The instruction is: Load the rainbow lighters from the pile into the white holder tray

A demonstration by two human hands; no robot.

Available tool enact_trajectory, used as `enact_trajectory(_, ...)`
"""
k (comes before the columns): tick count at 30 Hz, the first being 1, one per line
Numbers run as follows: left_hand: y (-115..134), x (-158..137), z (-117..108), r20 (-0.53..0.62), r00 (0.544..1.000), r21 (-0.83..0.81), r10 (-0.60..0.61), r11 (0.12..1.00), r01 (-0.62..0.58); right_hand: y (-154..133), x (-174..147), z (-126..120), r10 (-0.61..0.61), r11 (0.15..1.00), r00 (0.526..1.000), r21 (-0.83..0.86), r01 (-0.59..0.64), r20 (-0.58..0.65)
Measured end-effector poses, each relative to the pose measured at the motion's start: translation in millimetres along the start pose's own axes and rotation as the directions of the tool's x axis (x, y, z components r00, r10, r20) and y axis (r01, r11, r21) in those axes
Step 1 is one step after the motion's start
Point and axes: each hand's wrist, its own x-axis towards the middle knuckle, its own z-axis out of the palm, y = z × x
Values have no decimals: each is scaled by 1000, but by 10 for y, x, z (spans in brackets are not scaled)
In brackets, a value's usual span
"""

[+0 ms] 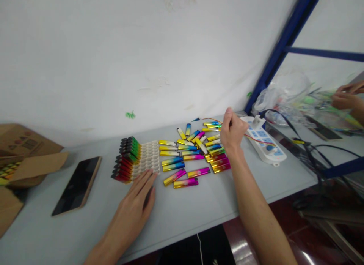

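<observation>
My left hand (139, 198) lies flat with its fingers stretched out, fingertips at the near edge of a white honeycomb tray (149, 153). At the tray's left side stand several green and red sticks with black tips (126, 156), packed in rows. Right of the tray, a loose spread of flat, shiny two-coloured sticks (193, 157), like vape casings, covers the table. My right hand (233, 130) is raised above the right end of this spread, closed in a fist with the thumb on top. Whatever it may hold is hidden. A thin red-and-yellow wire (256, 139) passes behind that hand.
A white power strip (263, 139) with plugs lies to the right, beside a blue metal frame (273, 56). A phone (78, 185) and an open cardboard box (31, 155) are at left. Beyond the frame are plastic bags (281, 98), cables and another person's hands (348, 96).
</observation>
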Motion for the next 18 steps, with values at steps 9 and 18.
enact_trajectory(9, 35, 27, 20, -16, 1000, 15, 0, 1000, 0, -42, -23, 11, -5, 1000, 1000, 31, 4, 26)
enact_trajectory(18, -11, 56, 38, -60, 996, 65, 59, 996, -55, 34, 26, -21, 21, 999, 999, -32, -22, -30)
